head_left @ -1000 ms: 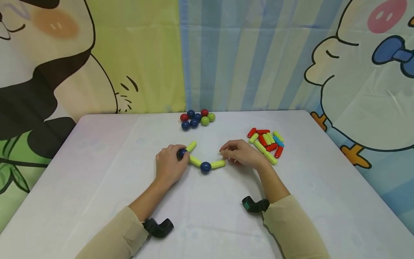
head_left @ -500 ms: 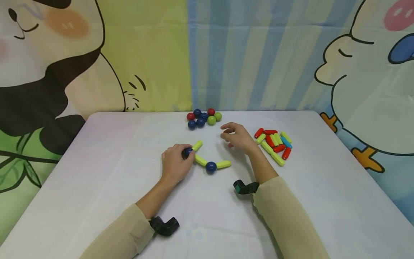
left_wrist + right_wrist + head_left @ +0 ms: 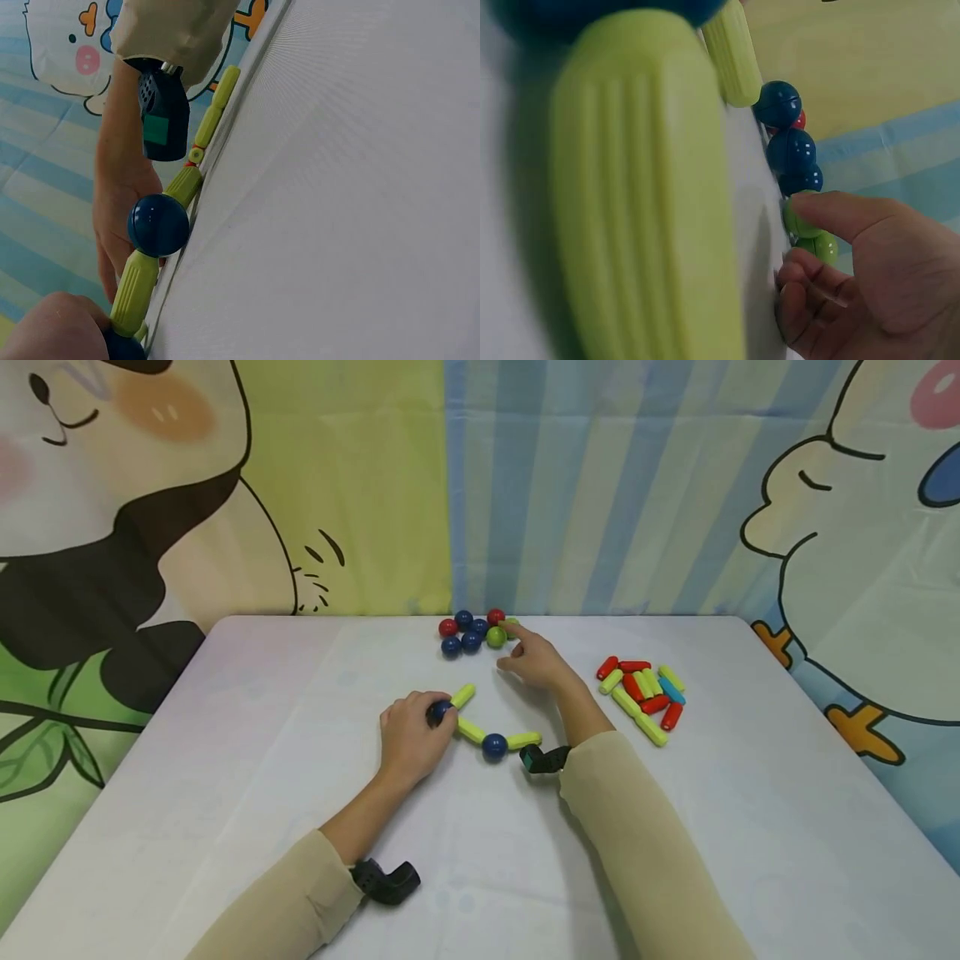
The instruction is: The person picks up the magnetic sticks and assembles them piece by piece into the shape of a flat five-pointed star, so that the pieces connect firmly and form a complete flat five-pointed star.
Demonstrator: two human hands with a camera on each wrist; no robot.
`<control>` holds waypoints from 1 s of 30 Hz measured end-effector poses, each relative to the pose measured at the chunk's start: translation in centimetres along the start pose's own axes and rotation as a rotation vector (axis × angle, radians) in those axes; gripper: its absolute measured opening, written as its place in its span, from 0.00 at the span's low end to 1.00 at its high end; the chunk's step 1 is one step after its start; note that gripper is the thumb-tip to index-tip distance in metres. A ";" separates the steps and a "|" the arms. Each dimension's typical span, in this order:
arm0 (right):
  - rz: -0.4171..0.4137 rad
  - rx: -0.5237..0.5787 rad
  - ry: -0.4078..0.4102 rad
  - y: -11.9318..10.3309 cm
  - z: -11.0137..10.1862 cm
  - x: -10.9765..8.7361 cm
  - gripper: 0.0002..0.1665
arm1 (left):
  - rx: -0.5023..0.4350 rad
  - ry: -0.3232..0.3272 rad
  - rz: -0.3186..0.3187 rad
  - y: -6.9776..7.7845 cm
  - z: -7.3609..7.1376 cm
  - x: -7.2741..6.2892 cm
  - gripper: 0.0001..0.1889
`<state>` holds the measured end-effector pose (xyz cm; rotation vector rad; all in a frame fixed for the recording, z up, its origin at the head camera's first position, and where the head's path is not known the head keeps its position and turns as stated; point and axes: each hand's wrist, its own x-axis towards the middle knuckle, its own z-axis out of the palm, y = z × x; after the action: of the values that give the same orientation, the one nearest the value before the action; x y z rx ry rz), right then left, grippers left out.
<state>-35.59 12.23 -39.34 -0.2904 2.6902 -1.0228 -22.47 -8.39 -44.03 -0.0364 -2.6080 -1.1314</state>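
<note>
My left hand (image 3: 414, 739) grips a dark blue ball (image 3: 438, 714), from which yellow-green rods (image 3: 463, 695) stick out. One of these rods leads to a second blue ball (image 3: 494, 747), which carries another yellow-green rod (image 3: 524, 740) pointing right; the whole chain lies on the table. My right hand (image 3: 536, 662) reaches over the table's far side, index finger at the green balls (image 3: 496, 637) and thumb spread apart from it. In the right wrist view the thumb (image 3: 847, 214) overlaps a green ball; whether it touches is unclear. A blurred rod (image 3: 641, 187) fills that view's left.
Red and blue balls (image 3: 471, 642) sit beside the green ones near the table's back edge. On the right lies a pile of short red, yellow-green and blue rods (image 3: 654, 703). A printed cloth (image 3: 600, 485) hangs behind the white table (image 3: 262, 827).
My right hand has moved from beside the chain's right rod, away and leftward to the balls at the back. The left hand stays on its blue ball. The head view has shifted slightly.
</note>
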 end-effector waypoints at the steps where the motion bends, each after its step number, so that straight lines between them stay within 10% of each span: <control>1: -0.013 -0.021 -0.003 0.0 0.0 0.3 0.43 | -0.002 0.000 -0.001 0.0 0.0 0.0 0.16; 19: -0.011 -0.149 0.116 -0.5 0.9 1.2 0.28 | -0.043 -0.052 -0.017 -0.2 -0.1 0.3 0.16; 30: 0.042 0.079 0.072 -0.2 0.4 -0.1 0.31 | -0.034 -0.072 0.001 -0.1 -0.2 0.2 0.16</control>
<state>-35.33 11.86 -39.52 -0.1853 2.6985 -1.1448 -22.64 -8.57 -43.90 -0.0879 -2.6508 -1.1955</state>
